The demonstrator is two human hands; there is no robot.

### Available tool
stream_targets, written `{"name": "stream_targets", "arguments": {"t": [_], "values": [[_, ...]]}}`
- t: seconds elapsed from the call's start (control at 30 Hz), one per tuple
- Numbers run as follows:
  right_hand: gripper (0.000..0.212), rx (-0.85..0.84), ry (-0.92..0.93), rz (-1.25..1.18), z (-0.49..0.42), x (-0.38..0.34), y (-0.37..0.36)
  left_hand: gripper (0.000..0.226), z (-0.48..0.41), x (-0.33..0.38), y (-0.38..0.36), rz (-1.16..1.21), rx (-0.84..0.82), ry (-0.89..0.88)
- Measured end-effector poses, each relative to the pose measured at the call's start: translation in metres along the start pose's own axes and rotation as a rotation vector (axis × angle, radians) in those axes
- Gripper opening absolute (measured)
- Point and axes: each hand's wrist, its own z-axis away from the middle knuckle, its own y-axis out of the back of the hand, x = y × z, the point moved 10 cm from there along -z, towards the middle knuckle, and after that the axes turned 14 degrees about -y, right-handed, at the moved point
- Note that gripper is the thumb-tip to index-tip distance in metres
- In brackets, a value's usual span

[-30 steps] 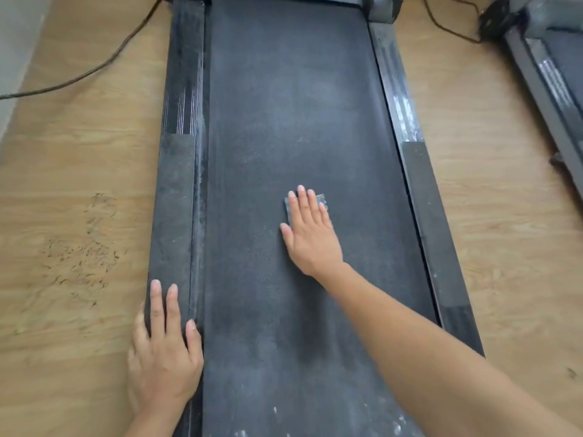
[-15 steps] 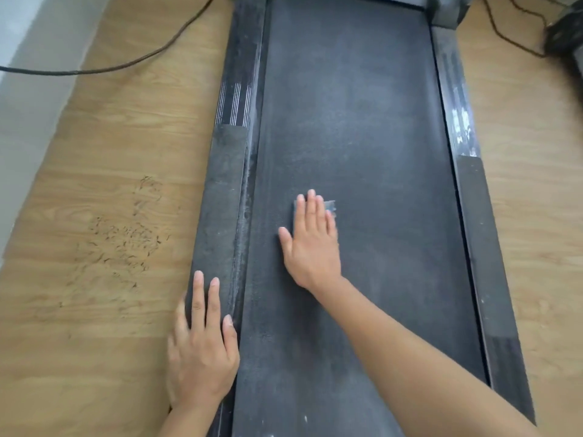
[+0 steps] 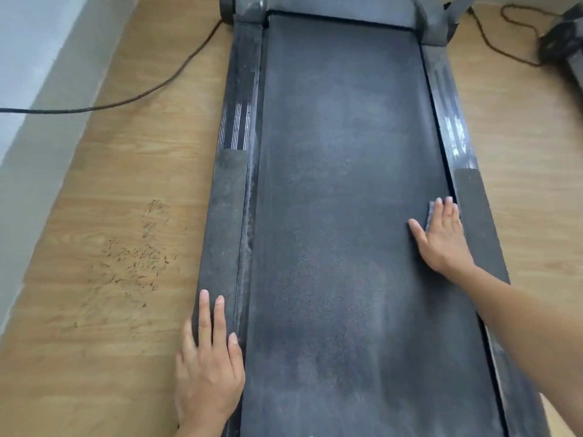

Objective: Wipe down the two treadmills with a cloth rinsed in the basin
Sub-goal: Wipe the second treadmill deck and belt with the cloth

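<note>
Now that my right hand (image 3: 441,236) has slid from the middle of the belt (image 3: 331,200) out to its far right edge, the cloth (image 3: 429,212) sits pinned flat under my fingers, just beside the right side rail (image 3: 476,216) — only a grey corner of it shows past my fingertips. That hand is open and pressed palm-down, fingers together, not pinching anything. My left hand (image 3: 209,367) has not shifted: it lies flat and spread on the left side rail (image 3: 224,216), bracing me, with nothing under it. One stroke across the belt looks finished, I judge — yet dust still clouds the belt ahead of my hands and lines the seam by my left fingers. The second treadmill (image 3: 568,42) waits well beyond my right hand, and the basin is out of view.
</note>
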Motion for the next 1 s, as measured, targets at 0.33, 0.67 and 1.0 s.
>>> {"name": "stream_targets", "arguments": {"t": [0.33, 0.67, 1.0], "values": [[0.078, 0.044, 0.576, 0.022, 0.134, -0.336, -0.061, 0.065, 0.002, -0.004, -0.002, 0.017, 0.025, -0.002], [0.089, 0.064, 0.2, 0.03, 0.033, -0.089, -0.015, 0.067, 0.002, -0.001, 0.0, 0.005, 0.051, -0.01], [0.085, 0.128, 0.159, -0.036, 0.116, -0.136, -0.045, 0.072, 0.003, -0.008, -0.003, 0.003, 0.016, 0.025]]}}
